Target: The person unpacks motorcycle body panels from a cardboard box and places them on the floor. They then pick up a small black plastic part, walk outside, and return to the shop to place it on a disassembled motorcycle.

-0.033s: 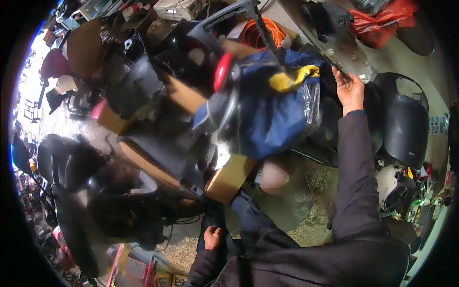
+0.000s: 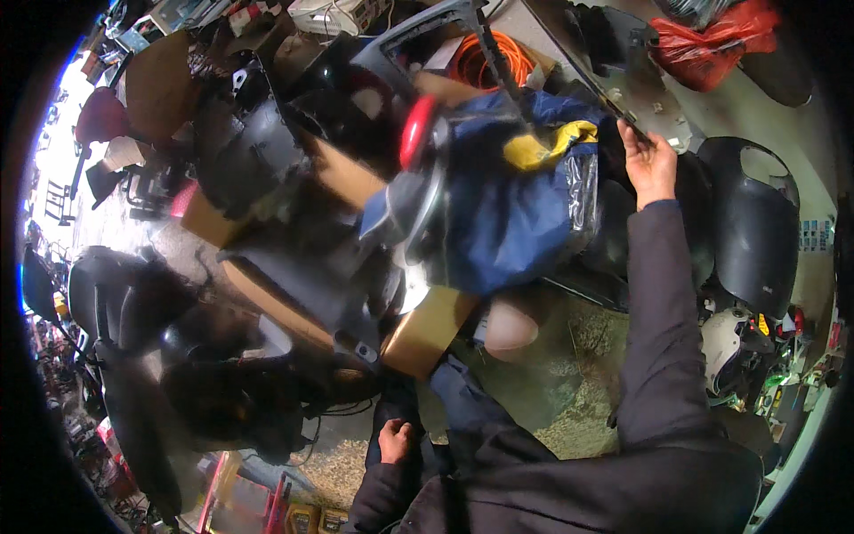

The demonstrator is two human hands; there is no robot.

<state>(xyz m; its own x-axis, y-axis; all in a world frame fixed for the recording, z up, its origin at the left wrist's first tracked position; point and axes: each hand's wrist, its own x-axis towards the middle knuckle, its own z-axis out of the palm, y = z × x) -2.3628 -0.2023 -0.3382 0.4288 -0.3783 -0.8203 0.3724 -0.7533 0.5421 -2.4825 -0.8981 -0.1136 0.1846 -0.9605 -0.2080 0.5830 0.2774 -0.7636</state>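
My right hand (image 2: 650, 166) is raised at the right, its fingers closed on the lower end of a long, thin dark strip (image 2: 596, 86) that slants up toward the top. Just left of it lies a bulky blue fabric bundle (image 2: 511, 227) with a yellow patch (image 2: 534, 149). A red curved part (image 2: 417, 132) and a dark angular frame (image 2: 400, 40) lie against the bundle. My left hand (image 2: 394, 440) is low at the centre by my leg, fingers curled; I cannot make out whether it holds anything.
Cardboard boxes (image 2: 422, 329) and piled black plastic panels (image 2: 133, 303) fill the left and centre. A large black panel (image 2: 756, 240) and a white helmet (image 2: 722, 351) are at the right. An orange coiled hose (image 2: 489, 58) and a red plastic bag (image 2: 712, 49) lie at the back.
My right hand and the strip have shifted very slightly upward. Everything else looks the same.
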